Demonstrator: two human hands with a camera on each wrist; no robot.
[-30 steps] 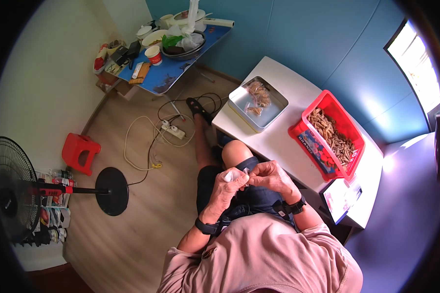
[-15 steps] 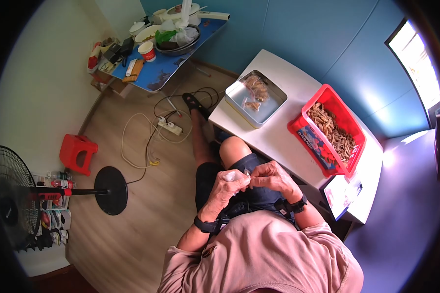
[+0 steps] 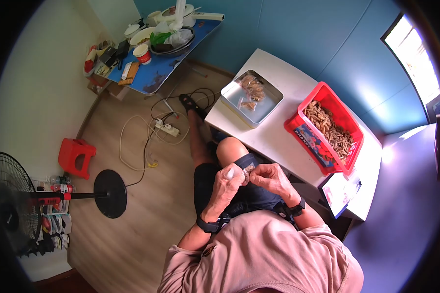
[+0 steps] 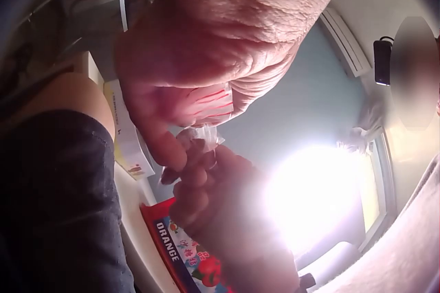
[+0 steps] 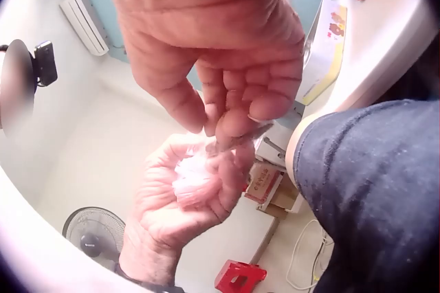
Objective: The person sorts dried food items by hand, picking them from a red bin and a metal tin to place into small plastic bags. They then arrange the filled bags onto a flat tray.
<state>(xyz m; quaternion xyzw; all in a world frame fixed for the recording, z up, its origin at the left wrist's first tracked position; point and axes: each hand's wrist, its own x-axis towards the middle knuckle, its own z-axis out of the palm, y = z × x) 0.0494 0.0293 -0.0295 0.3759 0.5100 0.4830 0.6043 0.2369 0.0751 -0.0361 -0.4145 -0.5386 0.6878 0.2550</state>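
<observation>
My left hand [image 3: 226, 184] grips a bundle of clear plastic [image 5: 196, 179] against its palm; red stripes show on it in the left wrist view. At its fingertips is a small clear plastic bag [image 3: 250, 169] with something brownish at it. My right hand [image 3: 273, 181], fingers bent, pinches at this bag from the other side, above the knee. A square metal tin [image 3: 265, 113] on the white table holds small clear bags [image 3: 253, 89] of brown pieces. Beside it, a red plastic basket [image 3: 295, 129] is filled with brown, dried-looking strips [image 3: 330, 131].
The white table [image 3: 274, 63] stands along the blue wall, with a flat panel [image 3: 341, 193] at its near corner. A blue table [image 3: 157, 78] carries dishes and a paper cup [image 3: 142, 53]. A red stool [image 3: 77, 157], a fan [image 3: 12, 205] and a power strip [image 3: 166, 128] are on the floor.
The small bag now shows more plainly between the hands, its brownish patch in sight. The right fingertips have shifted slightly away from the left. The head view has turned a little.
</observation>
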